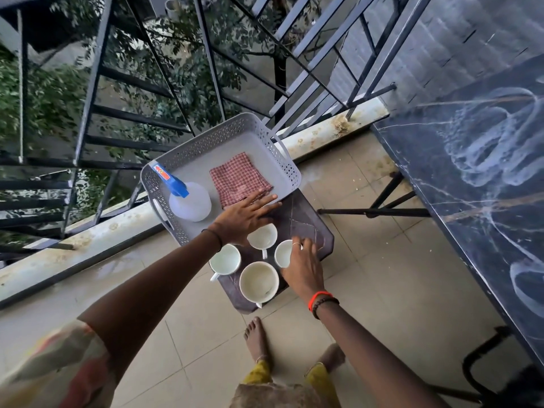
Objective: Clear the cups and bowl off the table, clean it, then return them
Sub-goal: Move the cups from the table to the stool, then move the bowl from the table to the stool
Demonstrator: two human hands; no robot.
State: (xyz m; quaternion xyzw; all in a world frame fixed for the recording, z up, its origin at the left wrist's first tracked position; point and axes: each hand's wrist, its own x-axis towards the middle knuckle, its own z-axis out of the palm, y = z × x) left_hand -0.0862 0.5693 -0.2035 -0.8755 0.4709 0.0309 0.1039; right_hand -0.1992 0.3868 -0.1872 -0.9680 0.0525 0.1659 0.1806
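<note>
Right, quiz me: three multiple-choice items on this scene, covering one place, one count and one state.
1. Where is the cloth?
A. in the basket
B. on the floor
C. on the big table

2. How many white vessels stand on the stool?
A. two
B. four
C. six

3. How is the left hand?
A. clenched round a bottle
B. lifting a cup
C. open, fingers flat

Key: 1 A, the checked cloth lies on the basket's floor; 2 B, four white rims show on the stool; 3 C, its fingers stretch out flat at the basket's near edge.
</note>
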